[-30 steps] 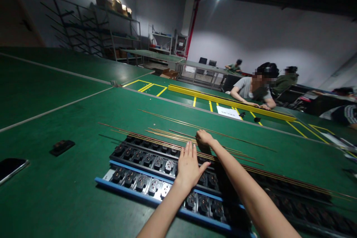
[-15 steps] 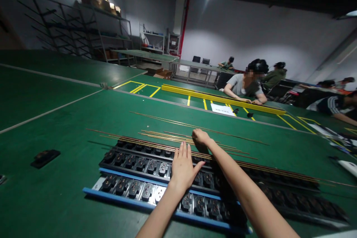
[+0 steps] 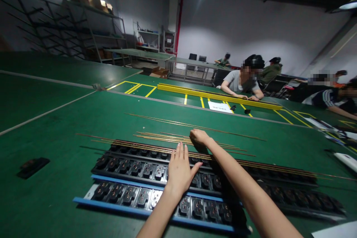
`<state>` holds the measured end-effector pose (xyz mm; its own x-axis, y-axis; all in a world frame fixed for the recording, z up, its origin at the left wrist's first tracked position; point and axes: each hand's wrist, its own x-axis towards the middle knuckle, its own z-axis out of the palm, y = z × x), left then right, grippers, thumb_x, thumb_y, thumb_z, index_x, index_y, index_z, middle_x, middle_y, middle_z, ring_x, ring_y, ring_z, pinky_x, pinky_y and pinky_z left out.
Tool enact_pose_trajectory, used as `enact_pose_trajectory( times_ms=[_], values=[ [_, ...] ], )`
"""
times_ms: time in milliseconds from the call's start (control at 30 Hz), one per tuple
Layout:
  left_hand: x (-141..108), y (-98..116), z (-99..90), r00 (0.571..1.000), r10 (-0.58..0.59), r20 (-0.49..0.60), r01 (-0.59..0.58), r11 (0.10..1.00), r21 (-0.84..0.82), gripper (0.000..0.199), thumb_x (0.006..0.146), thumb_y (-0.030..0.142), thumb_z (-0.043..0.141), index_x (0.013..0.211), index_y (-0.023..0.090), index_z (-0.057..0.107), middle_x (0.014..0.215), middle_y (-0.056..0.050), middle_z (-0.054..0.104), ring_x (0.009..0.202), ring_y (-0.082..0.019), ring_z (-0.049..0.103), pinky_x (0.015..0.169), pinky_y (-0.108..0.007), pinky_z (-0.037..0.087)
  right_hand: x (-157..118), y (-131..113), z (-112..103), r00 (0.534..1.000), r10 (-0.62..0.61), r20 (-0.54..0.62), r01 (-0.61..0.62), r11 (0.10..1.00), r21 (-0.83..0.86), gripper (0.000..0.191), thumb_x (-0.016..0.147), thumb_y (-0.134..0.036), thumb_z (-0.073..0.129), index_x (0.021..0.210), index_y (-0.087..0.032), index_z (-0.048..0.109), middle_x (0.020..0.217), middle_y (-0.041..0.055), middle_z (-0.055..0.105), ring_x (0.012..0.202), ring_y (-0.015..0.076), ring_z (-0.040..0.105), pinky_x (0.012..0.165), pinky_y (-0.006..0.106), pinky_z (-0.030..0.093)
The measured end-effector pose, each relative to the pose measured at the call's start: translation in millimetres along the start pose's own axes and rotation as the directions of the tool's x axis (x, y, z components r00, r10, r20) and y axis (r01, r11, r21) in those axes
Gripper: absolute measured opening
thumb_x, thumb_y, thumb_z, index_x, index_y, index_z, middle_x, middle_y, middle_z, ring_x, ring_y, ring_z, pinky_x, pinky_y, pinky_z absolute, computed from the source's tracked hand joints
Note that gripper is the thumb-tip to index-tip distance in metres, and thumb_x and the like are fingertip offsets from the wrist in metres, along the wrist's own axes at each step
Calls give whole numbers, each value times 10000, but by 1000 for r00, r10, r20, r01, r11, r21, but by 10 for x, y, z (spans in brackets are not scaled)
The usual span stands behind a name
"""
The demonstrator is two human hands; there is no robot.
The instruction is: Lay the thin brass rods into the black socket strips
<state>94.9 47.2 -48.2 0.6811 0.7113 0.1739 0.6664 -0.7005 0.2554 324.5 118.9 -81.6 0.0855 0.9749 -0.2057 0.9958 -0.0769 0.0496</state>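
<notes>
My left hand (image 3: pixel 179 169) lies flat, fingers stretched out, over the middle black strip of sockets (image 3: pixel 135 168). Its fingertips reach the thin brass rods (image 3: pixel 156 148) lying along the rear strip. Just beyond it, my right hand (image 3: pixel 199 136) is closed in a fist beside a loose bunch of brass rods (image 3: pixel 161 138); its curled fingers hide whatever is in them. Closest to me is a row of black sockets in a blue-edged rail (image 3: pixel 125 210), partly covered by my left forearm. Two more thin rods (image 3: pixel 178 122) lie farther back on the table.
A small black part (image 3: pixel 33 167) sits on the green table (image 3: pixel 55 119) at left. Across the table a long yellow rail (image 3: pixel 217 96) lies in front of a seated person (image 3: pixel 244 80), near a white paper sheet (image 3: pixel 219 107). More people sit at right.
The view has shifted slightly, so the table things appear a little farther left. Both hands keep nearly the same pose and place over the strips and rods.
</notes>
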Motion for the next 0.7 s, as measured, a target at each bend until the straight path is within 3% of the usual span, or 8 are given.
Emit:
enact_pose_trajectory(
  times_ms=[700],
  values=[
    [-15,2,70,1000,-9,-11,9,1000,6,860,852,690,181,1396,42,335,1491,-187,233,1393,-293,200,1119,-473,252,94,-47,-45,997,-73,23,75,989,-124,300,923,-373,478,1107,-153,569,1026,58,629,907,162,609,812,375,502]
  ],
)
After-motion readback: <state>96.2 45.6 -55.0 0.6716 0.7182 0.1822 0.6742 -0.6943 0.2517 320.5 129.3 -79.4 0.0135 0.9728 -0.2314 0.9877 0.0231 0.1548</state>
